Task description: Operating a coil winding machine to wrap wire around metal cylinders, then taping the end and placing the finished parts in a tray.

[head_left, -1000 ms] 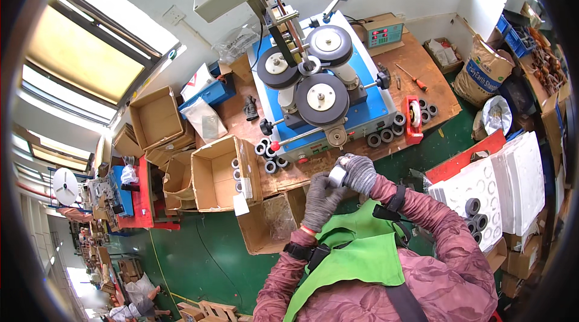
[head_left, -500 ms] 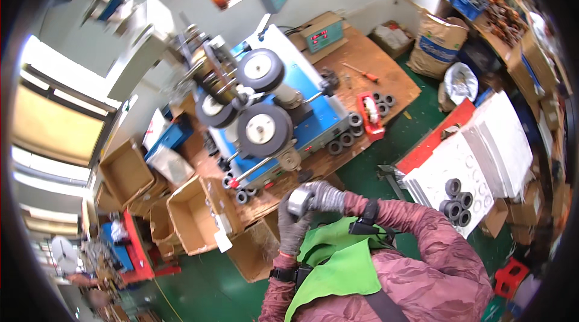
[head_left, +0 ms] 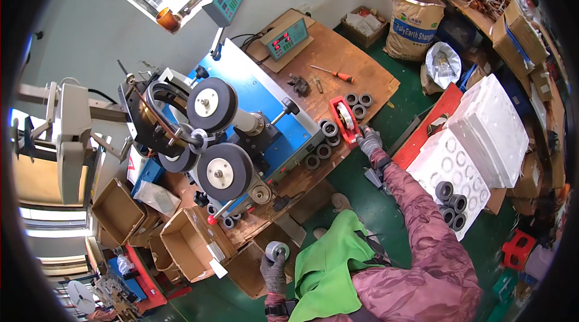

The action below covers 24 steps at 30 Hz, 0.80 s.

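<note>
My left hand, in a grey glove, holds up a thick silver-grey ring with a pale outer wall, near the table's front edge. My right arm is stretched out to the right. Its gloved hand is at the near end of a red tape dispenser with a pale roll in it; the fingers look pinched at that end, and what lies between them is too small to make out. Several dark rings stand beside the dispenser on the wooden table.
A blue-topped winding machine with black rubber wheels fills the table's middle. A screwdriver lies behind the dispenser. Open cardboard boxes stand at left. More dark rings sit on a white foam sheet at right.
Both hands were together at the ring in front of the machine. My right hand has let go and reached right to the tape dispenser; my left keeps the ring, lower down. The view has shifted.
</note>
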Motion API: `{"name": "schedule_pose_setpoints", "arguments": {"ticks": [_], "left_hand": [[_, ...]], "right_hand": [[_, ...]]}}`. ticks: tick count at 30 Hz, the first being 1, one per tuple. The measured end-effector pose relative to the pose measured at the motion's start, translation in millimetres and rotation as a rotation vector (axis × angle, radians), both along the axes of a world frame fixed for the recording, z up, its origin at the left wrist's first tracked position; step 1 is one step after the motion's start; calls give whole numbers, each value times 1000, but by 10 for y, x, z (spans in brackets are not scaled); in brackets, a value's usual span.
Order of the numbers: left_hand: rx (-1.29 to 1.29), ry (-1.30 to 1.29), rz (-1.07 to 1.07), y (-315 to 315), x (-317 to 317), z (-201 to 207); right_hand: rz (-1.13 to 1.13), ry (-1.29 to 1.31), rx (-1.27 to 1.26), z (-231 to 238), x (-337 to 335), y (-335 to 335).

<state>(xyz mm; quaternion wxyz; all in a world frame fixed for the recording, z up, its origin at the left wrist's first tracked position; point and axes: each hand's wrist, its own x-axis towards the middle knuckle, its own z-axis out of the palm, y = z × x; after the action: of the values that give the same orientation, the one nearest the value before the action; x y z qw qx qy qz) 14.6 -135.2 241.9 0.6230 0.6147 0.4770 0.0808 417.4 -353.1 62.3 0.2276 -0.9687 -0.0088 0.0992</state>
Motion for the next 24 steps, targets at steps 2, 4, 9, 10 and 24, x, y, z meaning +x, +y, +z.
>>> {"name": "schedule_pose_setpoints", "arguments": {"ticks": [2,4,9,10,24], "left_hand": [[-56,-11,24,-26,-5,-66],[-61,-2,34,-57,-26,-82],[-44,20,21,-97,-12,-113],[-41,28,46,-107,-24,-113],[-120,15,45,-260,181,-128]], "right_hand": [[-79,112,77,-271,104,5],[-238,290,273,-416,176,68],[-307,197,366,-810,264,1],[-307,202,417,-722,217,39],[-461,329,444,-919,18,-163]]}}
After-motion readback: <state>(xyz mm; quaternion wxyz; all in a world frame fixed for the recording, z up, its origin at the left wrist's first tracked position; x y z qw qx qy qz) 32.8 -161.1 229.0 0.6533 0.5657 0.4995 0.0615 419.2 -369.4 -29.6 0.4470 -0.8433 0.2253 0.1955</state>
